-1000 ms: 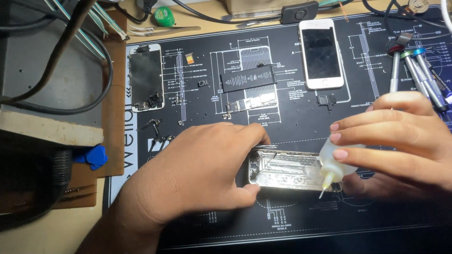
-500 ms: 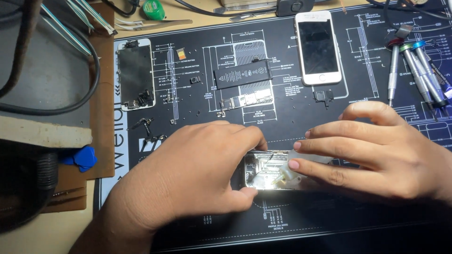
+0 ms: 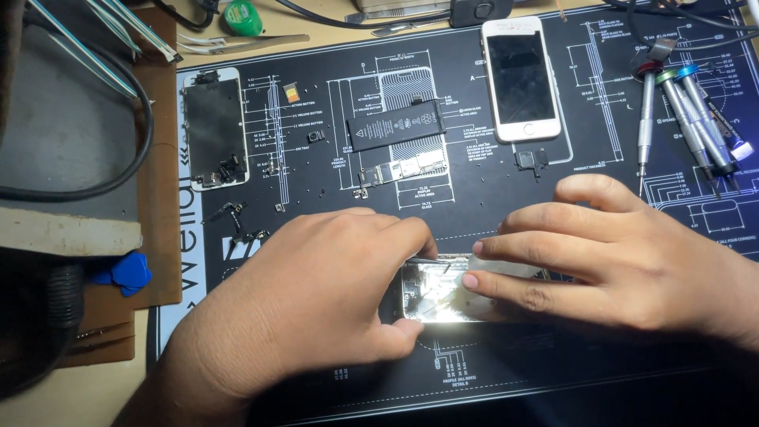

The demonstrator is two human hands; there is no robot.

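Two hands meet over a black repair mat (image 3: 490, 198) printed with white diagrams. Left hand (image 3: 316, 304) cups the near end of a bare silver phone housing (image 3: 443, 296) lying at the mat's middle, thumb and fingers closed around its edges. Right hand (image 3: 624, 261) lies flat, fingers extended and pressing on the housing's other end. Farther back sit a white phone (image 3: 520, 77), a detached screen (image 3: 215, 126), a black battery (image 3: 395, 125) and several screwdrivers (image 3: 688, 119).

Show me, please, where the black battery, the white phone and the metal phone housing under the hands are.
black battery (image 3: 395, 125): head view, label middle.
white phone (image 3: 520, 77): head view, dark screen.
metal phone housing (image 3: 433, 304): head view, shiny inside.
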